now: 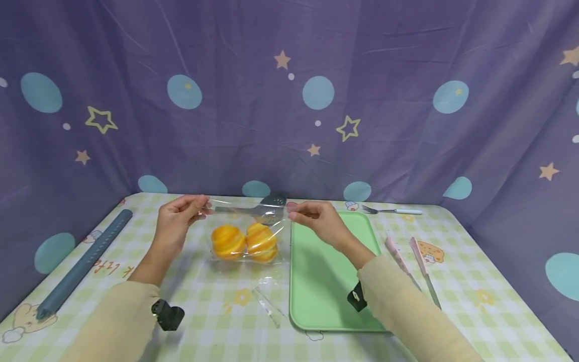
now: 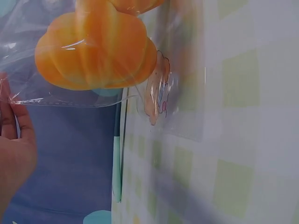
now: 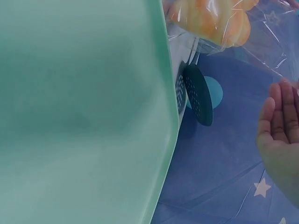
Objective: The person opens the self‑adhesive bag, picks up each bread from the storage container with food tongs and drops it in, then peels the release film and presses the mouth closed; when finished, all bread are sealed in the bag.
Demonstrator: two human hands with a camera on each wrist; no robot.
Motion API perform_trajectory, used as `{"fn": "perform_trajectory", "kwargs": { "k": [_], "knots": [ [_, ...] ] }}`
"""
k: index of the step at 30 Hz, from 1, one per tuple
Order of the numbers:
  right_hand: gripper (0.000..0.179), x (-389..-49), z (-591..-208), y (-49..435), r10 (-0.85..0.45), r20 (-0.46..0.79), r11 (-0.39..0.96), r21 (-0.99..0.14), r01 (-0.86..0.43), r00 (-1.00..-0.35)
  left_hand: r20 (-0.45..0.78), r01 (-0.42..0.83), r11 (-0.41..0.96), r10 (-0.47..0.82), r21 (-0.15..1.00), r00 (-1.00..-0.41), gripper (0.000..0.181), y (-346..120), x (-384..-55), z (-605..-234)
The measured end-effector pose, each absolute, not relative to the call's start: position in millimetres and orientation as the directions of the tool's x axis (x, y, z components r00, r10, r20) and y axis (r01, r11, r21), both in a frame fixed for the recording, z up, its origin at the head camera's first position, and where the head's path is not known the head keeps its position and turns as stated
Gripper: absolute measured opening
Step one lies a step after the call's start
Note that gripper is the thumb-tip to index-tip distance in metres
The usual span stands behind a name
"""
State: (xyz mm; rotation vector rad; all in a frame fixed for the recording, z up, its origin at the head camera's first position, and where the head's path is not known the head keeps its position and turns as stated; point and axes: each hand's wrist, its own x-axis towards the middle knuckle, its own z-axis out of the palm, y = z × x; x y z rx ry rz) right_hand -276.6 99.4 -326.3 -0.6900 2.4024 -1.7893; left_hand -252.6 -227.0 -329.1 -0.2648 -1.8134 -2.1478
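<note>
A clear plastic bag (image 1: 246, 210) hangs between both hands, with two orange-yellow swirled bread rolls (image 1: 228, 242) side by side in its lower part. My left hand (image 1: 177, 217) pinches the upper left corner of the bag between thumb and fingers. At the upper right corner, my right hand (image 1: 320, 221) pinches the film in the same manner, above the left edge of the green tray (image 1: 334, 286). The left wrist view shows one bread roll (image 2: 96, 51) close up through the film. In the right wrist view the rolls (image 3: 210, 21) appear at the top.
Behind the bag lies a dark slotted turner (image 1: 273, 203). A long dark teal bar (image 1: 86, 261) lies at the left, and a clear strip (image 1: 268, 305) lies in front. Right of the tray are pink-handled tongs (image 1: 419, 256); a fork (image 1: 391, 211) lies near the back edge.
</note>
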Motion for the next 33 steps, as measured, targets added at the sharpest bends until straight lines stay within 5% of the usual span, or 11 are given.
{"fn": "perform_trajectory", "kwargs": {
  "k": [21,28,33],
  "knots": [
    [0.020,-277.6,-324.8,98.5,-0.374,0.238,0.308,-0.880,-0.362,-0.896,0.359,0.366,-0.108,-0.077,0.924,-0.930,0.021,-236.7,-249.3,-331.7],
    [0.037,-275.8,-310.4,99.6,-0.443,0.260,0.344,-0.835,-0.430,-0.858,0.405,0.412,-0.080,-0.086,0.908,-0.910,0.020,-232.7,-248.4,-330.3],
    [0.031,-274.5,-292.3,86.7,-0.466,0.294,0.421,-0.756,-0.501,-0.834,0.432,0.438,-0.056,-0.092,0.897,-0.897,0.018,-225.7,-248.8,-326.5]
  ]
}}
